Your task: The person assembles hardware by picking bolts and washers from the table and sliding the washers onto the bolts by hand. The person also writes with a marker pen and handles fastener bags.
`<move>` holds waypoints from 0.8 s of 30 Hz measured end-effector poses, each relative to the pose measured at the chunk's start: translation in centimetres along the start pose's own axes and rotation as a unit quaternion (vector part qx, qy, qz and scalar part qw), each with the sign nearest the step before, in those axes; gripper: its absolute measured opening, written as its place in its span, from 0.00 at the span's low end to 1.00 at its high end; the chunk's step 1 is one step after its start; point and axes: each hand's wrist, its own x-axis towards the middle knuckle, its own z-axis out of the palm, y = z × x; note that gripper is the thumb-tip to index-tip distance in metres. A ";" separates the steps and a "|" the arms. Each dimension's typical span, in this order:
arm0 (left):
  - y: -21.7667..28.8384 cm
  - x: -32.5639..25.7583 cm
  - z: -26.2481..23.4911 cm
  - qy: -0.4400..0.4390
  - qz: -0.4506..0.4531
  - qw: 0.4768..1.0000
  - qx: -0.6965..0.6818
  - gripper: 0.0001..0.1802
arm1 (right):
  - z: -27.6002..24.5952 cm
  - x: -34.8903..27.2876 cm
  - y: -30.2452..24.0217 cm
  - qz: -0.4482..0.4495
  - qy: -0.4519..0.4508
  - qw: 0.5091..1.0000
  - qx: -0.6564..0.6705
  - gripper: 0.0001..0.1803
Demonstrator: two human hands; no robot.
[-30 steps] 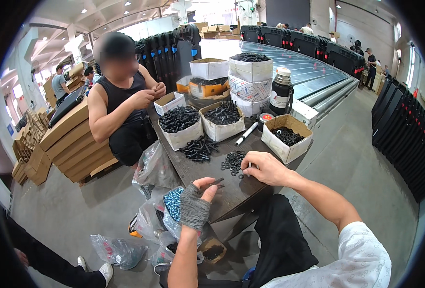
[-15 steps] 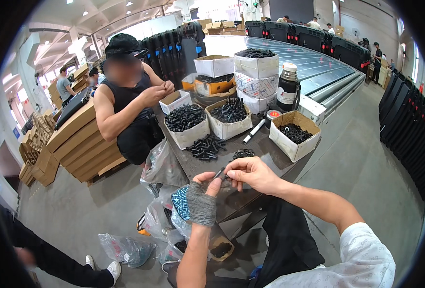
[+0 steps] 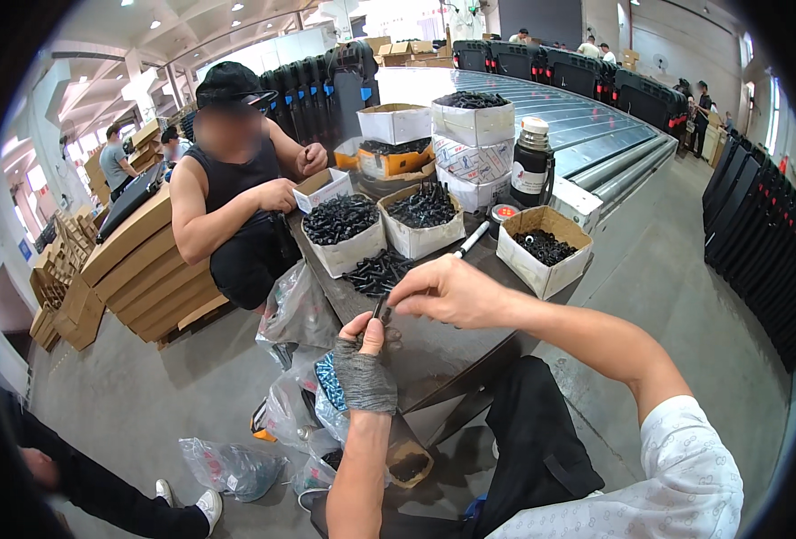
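- Left hand (image 3: 365,364) (grey fingerless glove): thumb and forefinger closed on a small dark bolt (image 3: 378,307), tip poking up past them.
- Bolt is in front of the loose pile (image 3: 375,275) on the surface (image 3: 438,352). Should be light, stiff, hard to break. Slim and probably smooth, so it may twist or slip; best pinched around the shank, one end free.
- Right hand (image 3: 456,295): bare, fingertips narrowed right beside the bolt. Can't tell if they touch it or hold some tiny part.
- Containers, left to right again: clear bag (image 3: 232,469) on the floor, contents unclear.
- Small white box (image 3: 333,192) beside a co-worker's hand (image 3: 277,195); can't make out what's inside.
- Plastic bag below the surface's edge, blue screws (image 3: 328,377) in it.
- Left box (image 3: 355,257): white, heaped with black bolt-like parts.
- Upper box (image 3: 393,128): white, contents hidden, above an orange-sided tub (image 3: 407,165) with black parts.
- Middle box (image 3: 430,239): more slim black pieces, some standing up.
- Tall stack (image 3: 474,166): white boxes, top one full of dark bits.
- Right box (image 3: 526,265): partly filled with small black parts, too small to identify.
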 end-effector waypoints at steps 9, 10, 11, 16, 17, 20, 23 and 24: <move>0.6 -0.5 -0.2 -0.044 -0.033 0.998 -0.001 0.12 | -2.8 -2.4 5.1 -0.007 -0.099 0.941 -0.325 0.09; 0.7 -0.6 0.0 -0.042 -0.045 0.998 -0.002 0.12 | -2.7 -2.4 5.3 0.003 -0.089 0.942 -0.325 0.09; 0.6 -0.6 -0.1 -0.042 -0.042 0.998 0.017 0.13 | -2.7 -2.4 5.5 0.002 -0.089 0.942 -0.324 0.09; 0.7 -0.6 -0.1 -0.044 -0.044 0.998 0.028 0.14 | -2.3 -2.2 5.6 0.021 -0.115 0.943 -0.312 0.08; 0.8 -0.6 0.0 -0.043 -0.046 0.998 0.031 0.14 | -2.3 -2.2 5.7 0.021 -0.115 0.943 -0.311 0.08; 1.0 -0.7 0.4 -0.045 -0.058 0.996 0.044 0.14 | -2.3 -2.2 6.1 0.001 -0.122 0.932 -0.340 0.09; 1.3 -0.8 0.6 -0.056 -0.065 0.994 0.064 0.14 | -2.1 -2.2 6.3 -0.037 -0.124 0.925 -0.358 0.09; 1.3 -0.8 0.6 -0.055 -0.065 0.994 0.064 0.14 | -2.1 -2.3 6.4 -0.042 -0.123 0.922 -0.364 0.08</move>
